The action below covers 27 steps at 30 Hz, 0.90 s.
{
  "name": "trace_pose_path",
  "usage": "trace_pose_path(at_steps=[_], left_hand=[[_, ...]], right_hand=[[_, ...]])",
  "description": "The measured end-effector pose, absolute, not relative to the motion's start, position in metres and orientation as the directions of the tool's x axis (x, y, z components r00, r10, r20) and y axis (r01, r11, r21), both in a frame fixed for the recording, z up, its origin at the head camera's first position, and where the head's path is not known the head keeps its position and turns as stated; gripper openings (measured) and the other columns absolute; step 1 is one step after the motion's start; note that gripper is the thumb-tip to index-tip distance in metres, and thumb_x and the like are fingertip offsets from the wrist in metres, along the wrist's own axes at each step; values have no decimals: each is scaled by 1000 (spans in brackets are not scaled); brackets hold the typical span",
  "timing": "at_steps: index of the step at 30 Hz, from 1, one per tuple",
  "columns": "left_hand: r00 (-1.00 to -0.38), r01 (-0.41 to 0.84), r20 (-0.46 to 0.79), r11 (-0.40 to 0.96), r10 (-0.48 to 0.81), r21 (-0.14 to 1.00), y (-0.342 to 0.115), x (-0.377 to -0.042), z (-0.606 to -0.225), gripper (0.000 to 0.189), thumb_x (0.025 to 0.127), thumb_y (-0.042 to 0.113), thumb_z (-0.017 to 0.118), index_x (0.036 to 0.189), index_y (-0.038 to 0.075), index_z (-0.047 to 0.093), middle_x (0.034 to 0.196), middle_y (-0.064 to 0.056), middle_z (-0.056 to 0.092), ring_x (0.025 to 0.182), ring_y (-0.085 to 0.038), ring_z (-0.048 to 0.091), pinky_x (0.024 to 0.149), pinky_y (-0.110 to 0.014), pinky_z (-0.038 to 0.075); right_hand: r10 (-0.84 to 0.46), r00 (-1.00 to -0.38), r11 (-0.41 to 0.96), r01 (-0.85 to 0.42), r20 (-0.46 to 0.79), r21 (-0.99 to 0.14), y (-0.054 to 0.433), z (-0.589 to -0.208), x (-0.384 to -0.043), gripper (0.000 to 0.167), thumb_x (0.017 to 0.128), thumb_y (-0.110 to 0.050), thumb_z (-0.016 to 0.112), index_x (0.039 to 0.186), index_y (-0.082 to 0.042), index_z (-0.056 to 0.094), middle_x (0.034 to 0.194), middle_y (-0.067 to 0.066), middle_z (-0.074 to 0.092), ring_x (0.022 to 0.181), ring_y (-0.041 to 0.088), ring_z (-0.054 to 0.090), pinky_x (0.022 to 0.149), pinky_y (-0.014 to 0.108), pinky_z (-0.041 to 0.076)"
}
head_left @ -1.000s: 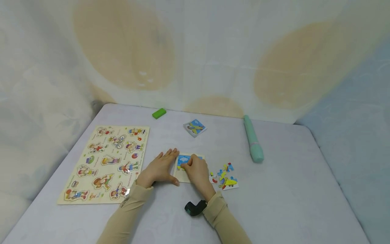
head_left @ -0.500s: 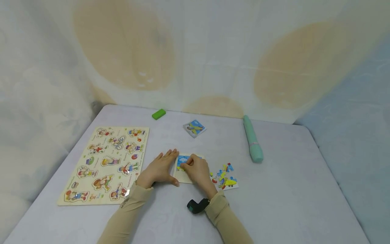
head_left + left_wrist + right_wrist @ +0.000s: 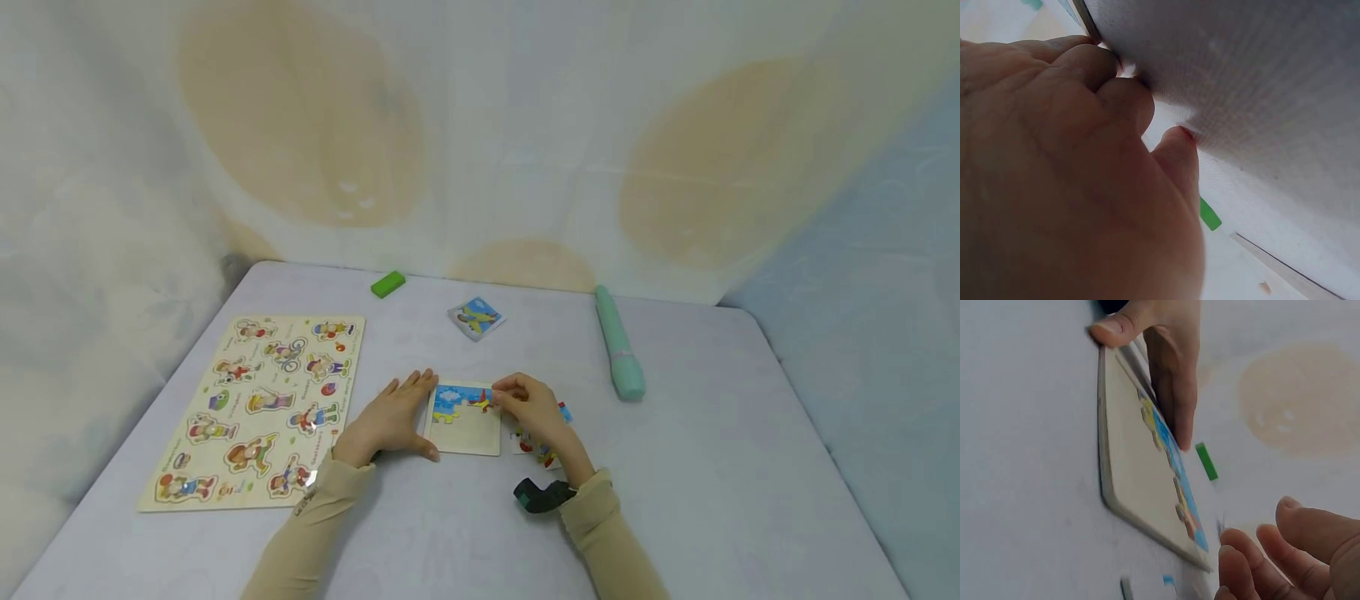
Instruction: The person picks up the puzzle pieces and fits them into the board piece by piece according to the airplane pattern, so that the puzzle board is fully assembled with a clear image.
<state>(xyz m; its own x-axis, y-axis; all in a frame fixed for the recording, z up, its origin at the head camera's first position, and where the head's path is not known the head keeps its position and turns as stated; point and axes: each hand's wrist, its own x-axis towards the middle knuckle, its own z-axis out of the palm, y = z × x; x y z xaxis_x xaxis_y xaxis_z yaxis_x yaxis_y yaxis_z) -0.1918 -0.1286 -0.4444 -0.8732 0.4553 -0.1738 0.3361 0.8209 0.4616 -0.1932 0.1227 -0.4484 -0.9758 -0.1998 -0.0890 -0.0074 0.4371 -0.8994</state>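
Note:
A small square jigsaw tray (image 3: 476, 437) lies in front of me, with blue-sky and yellow pieces (image 3: 447, 400) fitted along its far part; the near part is bare wood. My left hand (image 3: 393, 421), fingers spread, rests along the tray's left edge, its thumb at the near left corner. Over the tray's far right corner is my right hand (image 3: 536, 412), fingers bent loosely. In the right wrist view, a gap shows between the right thumb (image 3: 1310, 528) and fingers, with nothing held there. Loose jigsaw pieces (image 3: 524, 443) lie right of the tray, partly hidden beneath the right hand.
A large wooden puzzle board (image 3: 247, 433) with sports figures lies at the left. Further back are a green block (image 3: 387, 284) and a small airplane picture card (image 3: 477, 318). A long mint-green object (image 3: 620, 350) lies at the right. Curtains surround the table.
My right hand has moved right from the tray's middle to its right edge, uncovering the fitted pieces, with red and yellow ones at upper right. The left hand stays put.

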Motion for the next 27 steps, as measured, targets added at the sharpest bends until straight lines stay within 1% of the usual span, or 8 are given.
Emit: trace_pose_path(at_steps=[5, 9, 14, 16, 18, 19, 21, 27], left_hand=[[-872, 331, -179, 820, 455, 467, -128, -192, -444, 119, 60, 44, 90, 152, 2, 28, 161, -14, 23, 151, -33, 16, 123, -54, 12], [-872, 332, -183, 823, 454, 460, -128, -193, -445, 119, 60, 44, 90, 152, 3, 27, 161, -14, 23, 151, -33, 16, 123, -54, 12], [-871, 335, -181, 822, 456, 460, -128, -193, -446, 119, 60, 45, 89, 152, 2, 27, 161, -14, 22, 151, -33, 16, 123, -54, 12], [-870, 339, -178, 821, 459, 459, -128, -193, -446, 119, 60, 45, 89, 152, 2, 27, 161, -15, 22, 150, -34, 16, 122, -55, 12], [-870, 342, -177, 820, 461, 458, -129, -193, -445, 120, 60, 46, 89, 152, 2, 26, 161, -15, 23, 150, -34, 16, 122, -55, 13], [-870, 343, -175, 820, 461, 458, -129, -192, -445, 120, 60, 46, 89, 152, 2, 27, 160, -15, 23, 150, -34, 16, 122, -55, 13], [-870, 345, -171, 820, 461, 457, -129, -192, -444, 120, 60, 46, 89, 152, 1, 27, 160, -16, 23, 150, -34, 17, 122, -55, 13], [-869, 348, -172, 821, 463, 452, -129, -192, -443, 120, 60, 46, 89, 152, 1, 27, 160, -16, 23, 150, -34, 17, 122, -55, 13]], right_hand=[[-176, -981, 516, -22, -81, -857, 145, -448, -184, 17, 91, -18, 67, 106, -10, 68, 97, 5, 72, 81, 13, 62, 70, 21, 51], [-201, -975, 548, -27, -100, -836, 157, -448, -176, 22, 88, -15, 70, 109, -10, 67, 100, 3, 72, 84, 11, 64, 72, 20, 52], [-323, -942, 543, -104, -93, -834, 170, -451, -171, 37, 82, -10, 75, 117, -8, 64, 106, 7, 71, 85, 13, 61, 71, 19, 52], [-377, -922, 529, -132, -93, -838, 174, -454, -171, 45, 79, -9, 78, 121, -8, 63, 108, 8, 70, 86, 14, 59, 64, 20, 53], [-417, -904, 522, -152, -96, -839, 176, -455, -170, 52, 76, -8, 80, 125, -10, 61, 111, 7, 69, 88, 14, 57, 61, 20, 53], [-432, -897, 519, -159, -98, -840, 176, -456, -170, 55, 76, -7, 81, 126, -11, 60, 112, 7, 69, 89, 14, 56, 59, 21, 53], [-450, -888, 514, -167, -99, -841, 177, -457, -170, 57, 75, -5, 80, 128, -12, 59, 113, 5, 67, 90, 15, 54, 58, 21, 53], [-472, -879, 531, -217, -73, -819, 174, -456, -170, 52, 76, -2, 79, 124, -13, 61, 106, 0, 65, 92, 16, 52, 75, 19, 49]])
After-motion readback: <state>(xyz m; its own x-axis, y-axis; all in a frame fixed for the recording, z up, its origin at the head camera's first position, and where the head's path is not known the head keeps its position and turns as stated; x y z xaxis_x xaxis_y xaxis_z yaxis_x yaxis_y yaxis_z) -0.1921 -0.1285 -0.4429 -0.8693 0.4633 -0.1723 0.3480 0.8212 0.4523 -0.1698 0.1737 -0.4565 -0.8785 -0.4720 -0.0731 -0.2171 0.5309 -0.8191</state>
